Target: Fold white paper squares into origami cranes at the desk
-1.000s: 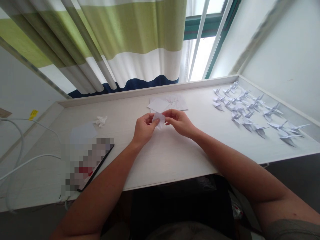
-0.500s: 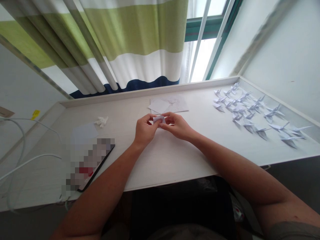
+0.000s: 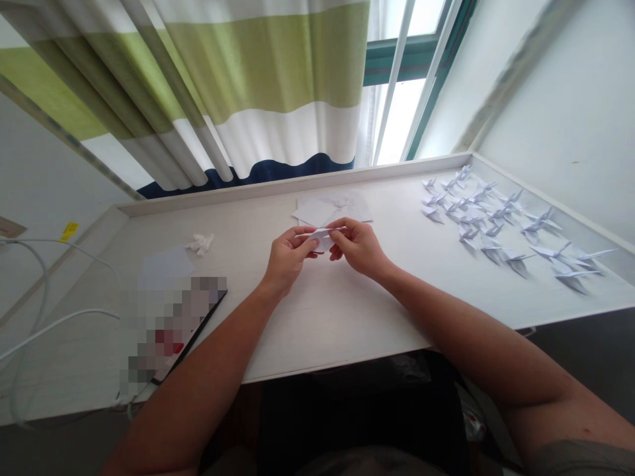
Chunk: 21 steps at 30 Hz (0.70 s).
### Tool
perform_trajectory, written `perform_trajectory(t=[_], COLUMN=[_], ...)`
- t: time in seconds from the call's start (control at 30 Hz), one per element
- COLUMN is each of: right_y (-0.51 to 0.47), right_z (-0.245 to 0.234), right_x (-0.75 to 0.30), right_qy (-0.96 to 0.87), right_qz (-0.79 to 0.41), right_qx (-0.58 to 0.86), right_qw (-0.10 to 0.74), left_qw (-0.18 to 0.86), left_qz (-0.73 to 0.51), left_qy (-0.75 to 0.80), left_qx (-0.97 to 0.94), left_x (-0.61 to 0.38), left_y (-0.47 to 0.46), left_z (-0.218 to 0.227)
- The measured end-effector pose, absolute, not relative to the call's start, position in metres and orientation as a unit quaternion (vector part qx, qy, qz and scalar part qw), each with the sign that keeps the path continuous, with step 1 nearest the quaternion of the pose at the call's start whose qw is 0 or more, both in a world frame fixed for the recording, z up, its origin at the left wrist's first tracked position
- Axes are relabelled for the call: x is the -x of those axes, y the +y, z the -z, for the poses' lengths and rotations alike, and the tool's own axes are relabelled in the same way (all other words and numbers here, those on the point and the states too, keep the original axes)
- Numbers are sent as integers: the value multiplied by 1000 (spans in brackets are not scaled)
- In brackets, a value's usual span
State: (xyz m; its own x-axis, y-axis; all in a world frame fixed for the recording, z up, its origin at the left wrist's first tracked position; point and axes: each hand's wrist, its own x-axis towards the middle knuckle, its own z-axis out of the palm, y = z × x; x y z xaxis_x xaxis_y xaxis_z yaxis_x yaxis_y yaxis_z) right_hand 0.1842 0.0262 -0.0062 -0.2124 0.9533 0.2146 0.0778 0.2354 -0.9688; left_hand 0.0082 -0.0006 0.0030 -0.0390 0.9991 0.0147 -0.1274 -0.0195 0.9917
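Note:
Between both hands is a small folded piece of white paper [image 3: 322,239], held above the middle of the desk. My left hand [image 3: 289,256] pinches its left side, thumb in front and fingers behind. At the right edge, the thumb and fingertips of my right hand [image 3: 358,246] close on the paper. The fingers cover part of the folds. Just beyond the hands lie loose white sheets [image 3: 312,210], one over a paper with printed or drawn marks [image 3: 354,203].
Several folded paper cranes [image 3: 491,248] stand in rows at the desk's right. On the left lie a crumpled white tissue [image 3: 200,244], a pale sheet [image 3: 166,266], a blurred-out dark-edged device [image 3: 183,330] and white cables [image 3: 59,324]. A raised rim [image 3: 297,187] borders the desk's back.
My right hand has turned and shifted slightly right, its thumb now at the paper's right edge. More of the folded paper shows between the hands. The view has shifted a little.

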Motion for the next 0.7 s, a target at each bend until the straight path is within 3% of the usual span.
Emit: perform_trajectory(t=[0.27, 0.43, 0.6, 0.7], right_y=[27, 30, 29, 27], right_z=[11, 10, 6, 3], right_x=[-187, -189, -194, -198], right_qy=[-684, -688, -754, -830], right_qz=[-404, -367, -207, -100], right_qx=[402, 427, 394, 321], right_qw=[455, 458, 483, 446], left_qw=[516, 576, 570, 560], left_qz=[-505, -454, -460, -482], left_qy=[481, 475, 491, 490], left_qx=[-497, -486, -471, -462], left_x=[-3, 1, 2, 2], left_y=[2, 3, 4, 5], left_z=[0, -1, 1, 0])
